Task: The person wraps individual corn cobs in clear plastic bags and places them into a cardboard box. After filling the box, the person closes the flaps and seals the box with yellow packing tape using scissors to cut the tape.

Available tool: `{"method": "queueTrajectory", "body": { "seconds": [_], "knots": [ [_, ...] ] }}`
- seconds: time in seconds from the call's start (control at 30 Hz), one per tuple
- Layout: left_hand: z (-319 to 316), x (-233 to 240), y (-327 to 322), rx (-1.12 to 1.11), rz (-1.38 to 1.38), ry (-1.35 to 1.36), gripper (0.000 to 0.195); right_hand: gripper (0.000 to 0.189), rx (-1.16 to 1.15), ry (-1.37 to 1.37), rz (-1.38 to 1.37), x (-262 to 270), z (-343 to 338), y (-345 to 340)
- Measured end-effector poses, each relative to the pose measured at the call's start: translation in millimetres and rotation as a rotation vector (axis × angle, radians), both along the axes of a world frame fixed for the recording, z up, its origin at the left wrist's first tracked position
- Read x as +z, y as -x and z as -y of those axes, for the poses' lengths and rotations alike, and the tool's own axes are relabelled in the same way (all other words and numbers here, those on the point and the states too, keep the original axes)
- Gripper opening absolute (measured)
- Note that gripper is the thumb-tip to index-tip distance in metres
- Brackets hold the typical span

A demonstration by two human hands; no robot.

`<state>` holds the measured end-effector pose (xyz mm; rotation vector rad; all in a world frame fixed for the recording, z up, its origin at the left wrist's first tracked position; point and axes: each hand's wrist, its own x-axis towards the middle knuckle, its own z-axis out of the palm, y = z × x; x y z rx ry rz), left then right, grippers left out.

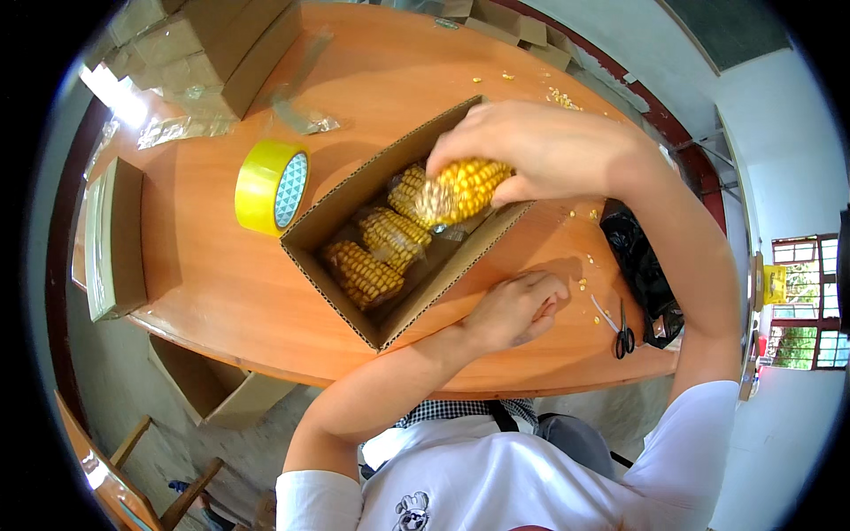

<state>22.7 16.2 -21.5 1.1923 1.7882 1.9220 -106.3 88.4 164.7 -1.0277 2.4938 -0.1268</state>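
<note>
My right hand [495, 143] grips a yellow corn cob [461, 189] over an open cardboard box [458, 262]. Its pale, partly bare end points left, and my fingers hide part of its far side. Inside the box lie a corn cob [365, 273] in the near left corner, a second cob [393, 237] in the middle and a third cob [406, 192] partly behind the held one. Clear plastic film shows around some of these. On the table beside the box's near wall rests my left hand [514, 308], fingers loosely curled, with nothing visible in it.
A yellow tape roll [259, 186] stands left of the box. Black-handled scissors [624, 335], a black plastic bag [637, 272] and loose kernels [563, 99] lie to the right. Stacked cartons [199, 53] stand at the far left; a closed box [119, 245] sits by the left edge.
</note>
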Motion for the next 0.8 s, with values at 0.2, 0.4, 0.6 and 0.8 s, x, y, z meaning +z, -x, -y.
{"method": "queueTrajectory", "body": {
  "seconds": [0.2,0.4,0.6,0.8],
  "knots": [
    [-3,-3,1,0.011,0.001,-0.024,0.022,0.043,-0.087,-0.188,0.273,-14,16,7],
    [-1,1,1,-0.006,0.009,-0.007,0.022,0.039,-0.041,-0.092,0.227,-17,7,7],
    [-2,0,1,0.002,0.003,-0.021,0.023,0.029,-0.060,-0.089,0.236,-25,13,8],
    [-1,0,1,-0.012,0.041,-0.010,0.023,0.026,-0.056,-0.025,0.189,-34,10,1]
  ]
}}
